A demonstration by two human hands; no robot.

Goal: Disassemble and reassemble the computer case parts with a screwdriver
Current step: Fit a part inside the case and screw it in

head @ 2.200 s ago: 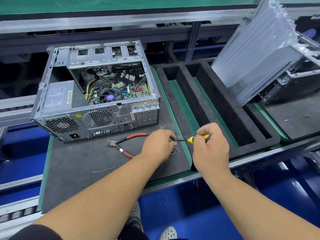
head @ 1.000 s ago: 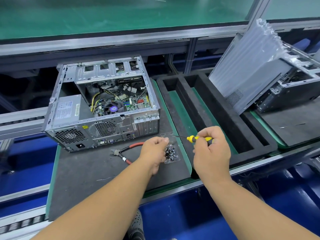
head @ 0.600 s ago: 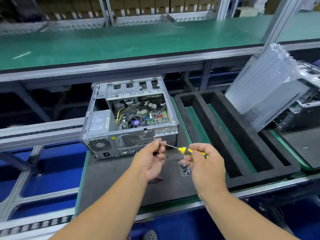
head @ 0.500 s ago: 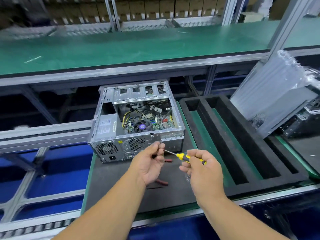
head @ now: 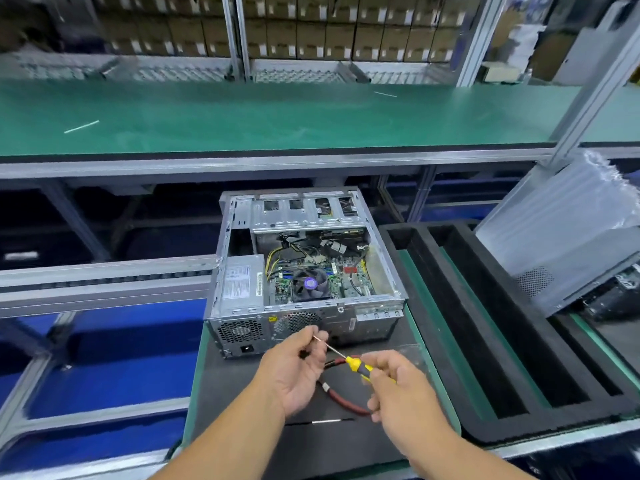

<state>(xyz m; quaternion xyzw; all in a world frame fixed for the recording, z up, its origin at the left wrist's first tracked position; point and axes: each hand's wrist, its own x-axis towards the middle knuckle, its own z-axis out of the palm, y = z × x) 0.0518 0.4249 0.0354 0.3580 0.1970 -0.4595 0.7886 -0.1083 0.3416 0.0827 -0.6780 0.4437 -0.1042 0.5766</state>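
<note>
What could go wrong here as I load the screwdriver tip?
The left hand pinches at the tip of the screwdriver held by the right hand; anything small there could drop onto the dark mat or into the open computer case. The tip could also jab a finger.

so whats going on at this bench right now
A person is working on an open computer case that lies on a dark mat, its side panel off and motherboard exposed. The right hand grips a yellow-handled screwdriver, while the left hand pinches near its tip, apparently seating a small screw. Both hands hover just in front of the case's rear panel. Red-handled pliers lie on the mat beneath them.
</note>
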